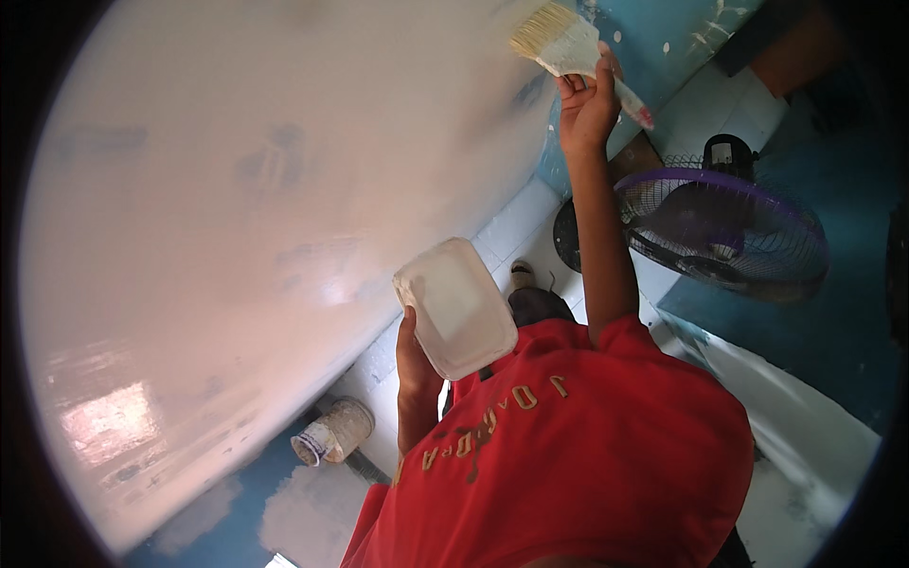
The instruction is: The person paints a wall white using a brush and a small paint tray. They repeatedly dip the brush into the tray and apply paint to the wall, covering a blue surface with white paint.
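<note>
My right hand (591,106) holds a wide paintbrush (568,46) near the base of its handle, raised at the top of the view. Its pale bristles point up and left, close to the wall; whether they touch it I cannot tell. My left hand (415,351) grips the side of a shallow, whitish plastic tub (458,305) in front of my chest. Pale liquid, likely paint, lies in the tub. A large wall (284,213) fills the left side, coated pinkish white with bluish patches showing through and a bright reflection low down.
A purple-rimmed fan (721,227) stands at the right. Paint-stained containers (334,429) sit by the wall's foot at lower left. A blue wall section (639,42) with white spots is at the top. My shod foot (522,273) rests on white floor tiles (522,216).
</note>
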A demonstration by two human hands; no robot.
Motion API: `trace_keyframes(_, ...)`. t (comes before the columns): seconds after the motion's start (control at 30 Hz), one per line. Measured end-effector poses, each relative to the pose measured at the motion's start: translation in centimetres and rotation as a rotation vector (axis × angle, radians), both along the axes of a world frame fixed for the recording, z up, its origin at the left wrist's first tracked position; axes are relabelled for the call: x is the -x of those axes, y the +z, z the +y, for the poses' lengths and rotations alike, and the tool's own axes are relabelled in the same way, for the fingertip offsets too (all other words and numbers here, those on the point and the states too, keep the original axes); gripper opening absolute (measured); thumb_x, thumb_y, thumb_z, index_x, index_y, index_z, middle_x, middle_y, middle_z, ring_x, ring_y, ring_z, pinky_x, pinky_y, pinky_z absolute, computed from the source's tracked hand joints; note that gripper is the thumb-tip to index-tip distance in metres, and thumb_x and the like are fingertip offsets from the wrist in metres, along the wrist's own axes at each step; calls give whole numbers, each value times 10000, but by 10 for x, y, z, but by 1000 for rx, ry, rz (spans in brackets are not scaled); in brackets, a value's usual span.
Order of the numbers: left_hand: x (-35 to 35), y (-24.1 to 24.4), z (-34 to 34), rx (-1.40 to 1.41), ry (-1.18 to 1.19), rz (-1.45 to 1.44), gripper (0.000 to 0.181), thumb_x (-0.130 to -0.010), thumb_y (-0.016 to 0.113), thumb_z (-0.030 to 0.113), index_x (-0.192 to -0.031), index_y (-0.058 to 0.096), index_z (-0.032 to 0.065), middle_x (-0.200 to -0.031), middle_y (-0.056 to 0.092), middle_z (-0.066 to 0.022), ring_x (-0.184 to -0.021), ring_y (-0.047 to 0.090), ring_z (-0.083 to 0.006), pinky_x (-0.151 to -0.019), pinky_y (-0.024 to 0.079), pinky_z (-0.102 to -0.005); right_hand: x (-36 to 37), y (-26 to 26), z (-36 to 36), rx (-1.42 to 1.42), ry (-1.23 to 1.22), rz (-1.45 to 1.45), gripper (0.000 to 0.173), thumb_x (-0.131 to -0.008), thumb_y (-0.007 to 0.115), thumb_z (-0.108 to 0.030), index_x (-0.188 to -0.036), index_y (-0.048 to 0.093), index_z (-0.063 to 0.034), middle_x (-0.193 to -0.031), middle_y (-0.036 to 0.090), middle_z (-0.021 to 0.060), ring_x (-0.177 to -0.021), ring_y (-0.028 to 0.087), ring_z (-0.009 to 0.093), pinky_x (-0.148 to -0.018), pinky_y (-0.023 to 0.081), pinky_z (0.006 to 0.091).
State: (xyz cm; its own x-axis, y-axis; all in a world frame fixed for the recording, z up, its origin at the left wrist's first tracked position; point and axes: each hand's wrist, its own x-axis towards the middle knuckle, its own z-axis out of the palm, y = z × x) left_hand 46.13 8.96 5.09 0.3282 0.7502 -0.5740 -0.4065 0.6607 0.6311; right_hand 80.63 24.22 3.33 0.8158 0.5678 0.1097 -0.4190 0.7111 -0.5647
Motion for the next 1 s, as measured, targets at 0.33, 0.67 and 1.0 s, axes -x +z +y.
trace_keyframes(0.33, 55, -14, -36, -23, -13, 0, 594, -1026, 335, 415, -1440, 343, -11, -1389, 485, -171, -1272, 487, -288, -1057, 399, -412, 45, -187, -25, 608, 28, 92, 506, -963, 545, -317, -1408, 399, -123, -1277, 510, 149, -1064, 605, 325, -908, 513, 457)
trace_keyframes(0.67, 140, -95, -79, -32, 120, -162, 579, -1037, 310, 426, -1425, 378, 1, -1375, 510, -139, -1270, 494, -251, -1062, 391, -389, 246, -116, -202, 650, 437, -68, 468, -967, 520, -420, -1313, 499, -105, -1103, 625, 76, -868, 656, 185, -707, 542, 305)
trace_keyframes(1.0, 201, -131, -113, 29, 132, -128, 597, -1010, 370, 419, -1411, 384, -24, -1349, 529, -174, -1247, 518, -277, -1053, 398, -400, 291, -85, -293, 802, 426, -372, 325, -991, 487, -299, -1191, 536, -48, -1019, 635, 118, -721, 659, 164, -617, 552, 257)
